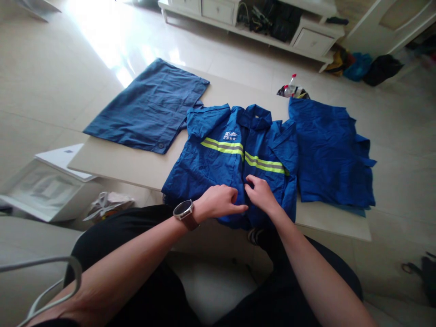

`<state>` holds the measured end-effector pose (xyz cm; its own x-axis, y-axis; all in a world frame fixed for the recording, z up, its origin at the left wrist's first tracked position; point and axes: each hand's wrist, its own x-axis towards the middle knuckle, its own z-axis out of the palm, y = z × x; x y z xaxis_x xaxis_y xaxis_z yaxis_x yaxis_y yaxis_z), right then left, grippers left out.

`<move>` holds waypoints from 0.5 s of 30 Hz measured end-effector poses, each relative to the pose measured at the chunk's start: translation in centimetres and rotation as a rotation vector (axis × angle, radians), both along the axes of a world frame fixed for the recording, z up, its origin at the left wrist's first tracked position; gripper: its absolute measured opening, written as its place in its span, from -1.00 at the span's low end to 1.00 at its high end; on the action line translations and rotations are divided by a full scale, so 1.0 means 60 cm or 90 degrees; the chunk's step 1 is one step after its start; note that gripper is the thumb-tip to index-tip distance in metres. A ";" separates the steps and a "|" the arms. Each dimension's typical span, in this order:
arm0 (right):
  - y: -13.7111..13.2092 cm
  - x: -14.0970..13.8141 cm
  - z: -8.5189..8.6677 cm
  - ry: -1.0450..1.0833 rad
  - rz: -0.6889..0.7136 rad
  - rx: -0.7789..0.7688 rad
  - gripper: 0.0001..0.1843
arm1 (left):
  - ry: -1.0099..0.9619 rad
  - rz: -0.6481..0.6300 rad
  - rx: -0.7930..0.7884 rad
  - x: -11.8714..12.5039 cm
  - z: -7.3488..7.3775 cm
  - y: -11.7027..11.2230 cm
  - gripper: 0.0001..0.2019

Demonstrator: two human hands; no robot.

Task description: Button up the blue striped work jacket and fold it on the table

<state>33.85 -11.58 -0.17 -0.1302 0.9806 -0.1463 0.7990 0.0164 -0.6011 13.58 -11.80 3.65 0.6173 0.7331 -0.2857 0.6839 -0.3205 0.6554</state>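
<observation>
A blue work jacket [218, 170] lies front up before me, its collar pointing away. Yellow-and-grey reflective bands and a white chest logo mark its front. My left hand [220, 200], wearing a watch [184, 209] on the wrist, is over the lower front with fingers bent and thumb stretched apart from them. Just to its right, my right hand [261, 194] has its thumb and bent fingers at the jacket's front opening, seemingly pinching the edge. The jacket's lower hem hangs over the near edge of the table.
The pale table [116, 163] also bears a folded greyish-blue garment [146, 106] on the left and a stack of blue garments [334, 154] on the right. Bottles [291, 87] stand beyond the far edge. A white box [51, 181] sits at left; a white cabinet [218, 11] is behind.
</observation>
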 end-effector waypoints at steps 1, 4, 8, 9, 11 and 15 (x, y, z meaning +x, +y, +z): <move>0.000 -0.002 0.003 0.026 -0.009 0.011 -0.88 | -0.001 0.037 -0.002 0.001 0.000 0.002 -0.57; 0.000 -0.004 0.014 0.103 -0.033 0.029 -0.90 | -0.033 0.136 -0.005 0.005 -0.002 0.007 -0.60; -0.002 -0.010 0.023 0.177 -0.066 0.028 -0.95 | -0.086 0.215 -0.032 0.009 -0.009 0.008 -0.54; -0.002 -0.011 0.025 0.192 -0.072 0.025 -0.94 | -0.097 0.222 -0.041 0.010 -0.011 0.008 -0.53; -0.003 -0.015 0.028 0.216 -0.074 0.012 -0.87 | -0.118 0.229 -0.053 0.012 -0.016 0.008 -0.53; -0.005 -0.018 0.035 0.269 -0.056 -0.034 -0.92 | -0.152 0.230 -0.045 0.016 -0.027 0.007 -0.59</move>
